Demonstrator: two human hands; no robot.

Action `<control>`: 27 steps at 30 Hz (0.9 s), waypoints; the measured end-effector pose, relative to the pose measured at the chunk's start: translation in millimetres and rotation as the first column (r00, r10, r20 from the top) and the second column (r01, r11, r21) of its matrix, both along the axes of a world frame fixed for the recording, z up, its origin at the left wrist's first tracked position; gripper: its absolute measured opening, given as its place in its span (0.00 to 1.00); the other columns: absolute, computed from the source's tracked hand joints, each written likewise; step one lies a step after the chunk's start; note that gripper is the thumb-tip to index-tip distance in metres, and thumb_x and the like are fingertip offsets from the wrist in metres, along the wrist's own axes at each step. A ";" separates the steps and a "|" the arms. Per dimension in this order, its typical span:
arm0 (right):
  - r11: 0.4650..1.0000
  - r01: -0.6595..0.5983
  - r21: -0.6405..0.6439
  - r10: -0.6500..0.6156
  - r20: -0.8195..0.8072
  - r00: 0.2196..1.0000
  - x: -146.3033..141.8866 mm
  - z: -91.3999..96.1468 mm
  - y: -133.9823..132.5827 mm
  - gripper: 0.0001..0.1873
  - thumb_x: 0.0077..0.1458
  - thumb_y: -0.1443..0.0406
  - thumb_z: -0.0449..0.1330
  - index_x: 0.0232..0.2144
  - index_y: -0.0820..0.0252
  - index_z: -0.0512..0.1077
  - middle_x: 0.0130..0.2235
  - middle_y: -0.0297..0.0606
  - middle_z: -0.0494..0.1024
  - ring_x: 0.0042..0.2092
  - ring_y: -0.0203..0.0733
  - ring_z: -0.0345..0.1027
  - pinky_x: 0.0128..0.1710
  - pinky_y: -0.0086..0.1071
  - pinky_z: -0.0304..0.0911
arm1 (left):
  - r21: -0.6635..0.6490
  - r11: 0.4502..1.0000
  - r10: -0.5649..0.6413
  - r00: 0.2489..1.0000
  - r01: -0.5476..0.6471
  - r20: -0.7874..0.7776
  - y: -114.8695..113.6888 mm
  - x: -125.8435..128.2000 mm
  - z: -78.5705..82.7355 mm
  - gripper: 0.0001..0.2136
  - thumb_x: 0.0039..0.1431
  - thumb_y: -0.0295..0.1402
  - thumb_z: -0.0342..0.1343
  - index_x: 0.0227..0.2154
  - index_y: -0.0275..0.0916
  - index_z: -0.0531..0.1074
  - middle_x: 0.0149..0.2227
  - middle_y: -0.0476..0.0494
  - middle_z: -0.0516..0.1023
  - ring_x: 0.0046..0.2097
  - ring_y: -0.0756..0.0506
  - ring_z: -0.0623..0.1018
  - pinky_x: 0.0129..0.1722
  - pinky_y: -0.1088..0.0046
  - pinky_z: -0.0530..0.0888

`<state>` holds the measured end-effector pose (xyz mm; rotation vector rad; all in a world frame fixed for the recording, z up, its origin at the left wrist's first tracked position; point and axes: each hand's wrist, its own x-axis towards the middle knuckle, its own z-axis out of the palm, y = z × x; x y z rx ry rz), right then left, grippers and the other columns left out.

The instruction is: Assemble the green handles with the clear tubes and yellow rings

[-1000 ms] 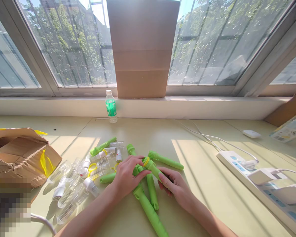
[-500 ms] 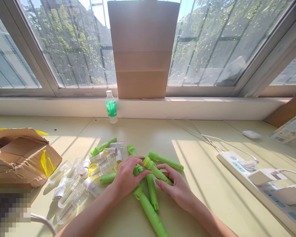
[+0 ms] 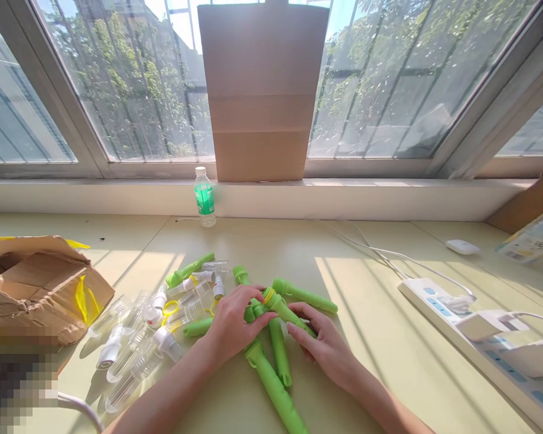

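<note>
A person's left hand [image 3: 230, 325] and right hand [image 3: 328, 346] meet over a green tube [image 3: 284, 312] at the middle of a sunlit desk [image 3: 371, 361]. The left fingers are curled about its capped end, where a yellow ring [image 3: 268, 295] sits. The right fingers pinch the shaft narrowly. A second ago the right hand wrapped the tube lower down; its grip has since slid up and loosened to the fingertips, while the left hand has barely moved, so the work at the ringed end looks to be in mid-turn. The tube rests tilted across other green tubes [image 3: 276, 386]. Clear tubes [image 3: 131, 355] crowd the left, near an open cardboard box [image 3: 40, 289]. A power strip [image 3: 438, 301] lies well apart to the right, with bare desk between. A water bottle [image 3: 204, 198] stands by the window ledge.
</note>
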<state>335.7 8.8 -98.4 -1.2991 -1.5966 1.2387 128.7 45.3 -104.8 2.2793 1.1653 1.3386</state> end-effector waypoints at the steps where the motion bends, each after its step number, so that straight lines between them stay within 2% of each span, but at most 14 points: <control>1: 1.000 -0.008 -0.015 0.007 -0.013 1.000 -0.5 0.6 -0.4 0.19 0.60 0.52 0.57 0.49 0.56 0.69 0.43 0.38 0.73 0.23 0.31 0.58 0.21 0.30 0.56 | -0.003 1.000 0.000 1.000 0.000 -0.001 -0.1 0.1 0.4 0.10 0.54 0.34 0.65 0.35 0.43 0.68 0.44 0.46 0.81 0.39 0.45 0.81 0.41 0.66 0.78; 8: 0.996 -0.069 -0.055 0.064 -0.090 0.994 -5.2 6.5 -2.5 0.18 0.62 0.51 0.56 0.47 0.56 0.70 0.30 0.31 0.68 0.25 0.33 0.58 0.23 0.29 0.56 | -0.029 1.000 -0.004 1.000 0.005 0.031 1.0 0.3 2.2 0.15 0.47 0.37 0.70 0.34 0.42 0.70 0.43 0.45 0.82 0.37 0.45 0.81 0.36 0.66 0.79; 15: 0.995 -0.089 -0.040 0.085 -0.076 0.993 -3.3 6.7 -2.8 0.20 0.63 0.51 0.53 0.47 0.57 0.71 0.28 0.30 0.68 0.25 0.34 0.59 0.24 0.29 0.55 | -0.058 0.998 -0.022 0.999 0.024 0.040 2.5 1.3 1.4 0.13 0.49 0.28 0.67 0.35 0.43 0.69 0.44 0.47 0.82 0.37 0.46 0.81 0.36 0.68 0.79; 27: 0.993 -0.102 -0.062 0.095 -0.097 0.991 -2.4 7.8 -3.8 0.20 0.63 0.51 0.53 0.47 0.58 0.71 0.27 0.30 0.68 0.24 0.34 0.58 0.24 0.30 0.53 | -0.086 0.996 -0.024 0.999 0.026 0.031 2.0 0.9 -1.2 0.13 0.50 0.27 0.67 0.34 0.42 0.68 0.44 0.48 0.81 0.38 0.46 0.80 0.37 0.67 0.78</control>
